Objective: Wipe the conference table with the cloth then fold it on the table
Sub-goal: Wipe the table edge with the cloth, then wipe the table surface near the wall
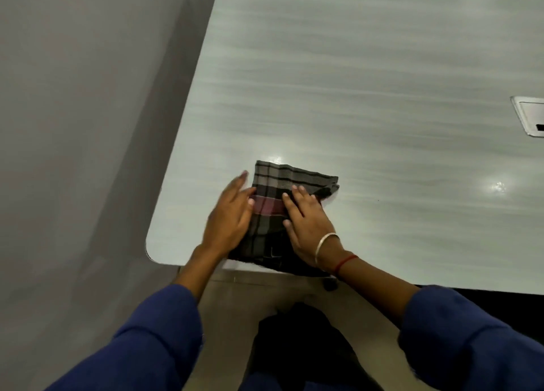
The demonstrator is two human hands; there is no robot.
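A dark checked cloth [275, 190] with a reddish band lies folded into a narrow rectangle near the front left corner of the pale conference table [368, 81]. My left hand [229, 214] rests flat at the cloth's left edge, fingers spread and pointing away from me. My right hand [307, 223] lies palm down on the cloth's right half, fingers extended, pressing it onto the table. Neither hand grips the fabric. The near end of the cloth reaches the table's front edge.
A recessed cable box [530, 120] sits in the tabletop at the far right. The grey floor [82, 155] runs along the table's left side. Light glares on the surface at the right. My blue sleeves [471, 340] frame the bottom.
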